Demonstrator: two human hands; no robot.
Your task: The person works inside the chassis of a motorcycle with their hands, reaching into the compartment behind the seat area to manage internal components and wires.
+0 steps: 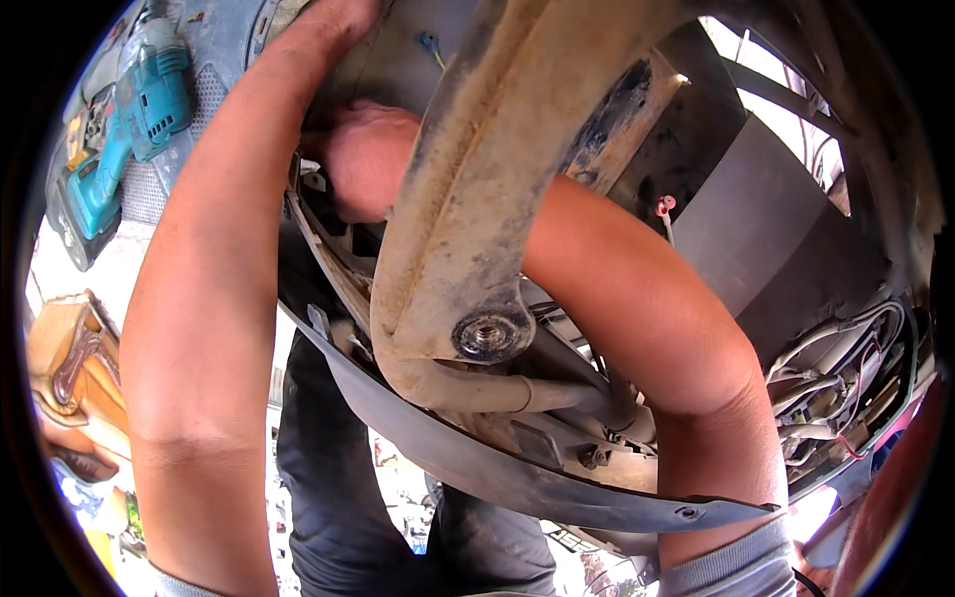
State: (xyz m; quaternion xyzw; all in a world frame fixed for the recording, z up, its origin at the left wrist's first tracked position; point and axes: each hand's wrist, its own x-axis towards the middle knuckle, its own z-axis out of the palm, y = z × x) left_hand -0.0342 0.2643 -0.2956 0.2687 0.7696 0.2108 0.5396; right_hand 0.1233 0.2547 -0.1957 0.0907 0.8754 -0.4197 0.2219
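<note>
My left arm reaches up along the left side, and my left hand [343, 14] is at the top edge by a grey panel, its fingers out of sight. From the lower right my right arm passes behind a thick, dusty metal arm [463, 169] with a round threaded boss at its lower end. On the far side my right hand [370, 154] shows beside the inner edge of a curved grey plastic panel [448, 468]. Its fingers are turned down into the gap and hidden, so whatever they touch cannot be seen.
A teal cordless power tool [149, 109] lies at the upper left, above a brown and orange object [75, 368]. Bundled wires [836, 378] run through the bodywork on the right. A small red-tipped connector [666, 206] stands near the dark inner panel. Another person's arm [900, 488] shows at the right edge.
</note>
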